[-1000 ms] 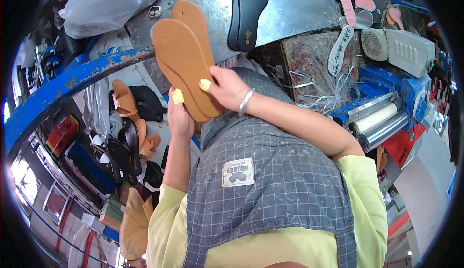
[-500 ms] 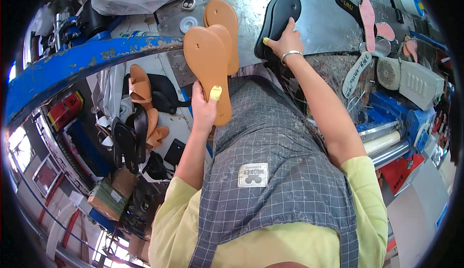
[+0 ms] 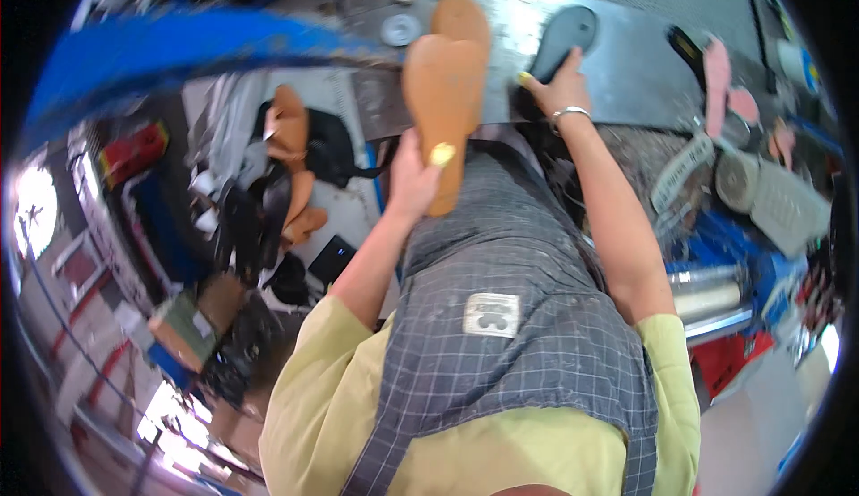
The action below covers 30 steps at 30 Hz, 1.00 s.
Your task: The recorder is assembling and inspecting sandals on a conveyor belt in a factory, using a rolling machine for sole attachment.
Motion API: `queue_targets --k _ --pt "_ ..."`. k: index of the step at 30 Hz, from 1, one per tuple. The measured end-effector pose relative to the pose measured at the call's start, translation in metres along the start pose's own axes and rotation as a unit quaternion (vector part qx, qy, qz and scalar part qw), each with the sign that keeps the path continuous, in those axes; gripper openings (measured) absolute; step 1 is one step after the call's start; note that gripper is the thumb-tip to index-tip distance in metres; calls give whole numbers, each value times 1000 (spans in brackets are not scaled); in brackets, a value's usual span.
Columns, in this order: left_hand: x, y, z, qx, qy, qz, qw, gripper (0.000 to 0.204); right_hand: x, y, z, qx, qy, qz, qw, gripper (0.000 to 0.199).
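My left hand (image 3: 419,172) is closed round the narrow heel end of a tan sandal sole (image 3: 437,84), its yellow-wrapped thumb on top. The sole stands out away from me, over another tan sole (image 3: 463,18) on the metal table. To the right, my right hand (image 3: 562,93), with a silver bangle at the wrist, grips a black sole (image 3: 567,30) across its middle, thumb on the left edge, fingers on the right. Whether a second black sole lies under it is hard to tell. The picture is somewhat blurred.
A blue metal arm (image 3: 206,41) crosses at the left. Pink insoles (image 3: 717,84) and a black piece (image 3: 684,52) lie at the table's right. A white marked pattern piece (image 3: 682,174) is below them. Finished tan sandals (image 3: 288,124) sit at the left, and a roller machine (image 3: 711,303) stands right.
The whole view has shifted, so the table lies further right. The tan soles at my left hand, fanned out before, now overlap more closely. The black soles under my right hand also look more lined up.
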State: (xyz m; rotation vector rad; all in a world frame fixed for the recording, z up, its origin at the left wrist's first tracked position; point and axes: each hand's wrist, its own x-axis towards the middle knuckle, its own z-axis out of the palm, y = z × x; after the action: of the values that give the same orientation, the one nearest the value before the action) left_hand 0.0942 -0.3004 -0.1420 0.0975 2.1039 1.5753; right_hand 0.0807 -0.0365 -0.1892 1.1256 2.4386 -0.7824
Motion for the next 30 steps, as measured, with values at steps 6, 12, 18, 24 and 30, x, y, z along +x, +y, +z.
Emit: queue_targets --k 6,12,18,24,30 --pt "45 -9 33 67 67 66 993 48 -7 -24 11 -72 43 14 996 115" --pt "88 -26 47 176 129 6 976 59 -17 -2 10 57 114 -104 986 101" --pt "90 -30 51 206 242 31 948 58 -42 -16 11 215 90 -159 959 96" --pt "63 -34 24 170 357 134 909 37 -50 -30 19 243 68 -197 947 95" --pt "34 -76 -114 26 663 -3 748 52 -46 -3 12 261 53 -173 948 91"
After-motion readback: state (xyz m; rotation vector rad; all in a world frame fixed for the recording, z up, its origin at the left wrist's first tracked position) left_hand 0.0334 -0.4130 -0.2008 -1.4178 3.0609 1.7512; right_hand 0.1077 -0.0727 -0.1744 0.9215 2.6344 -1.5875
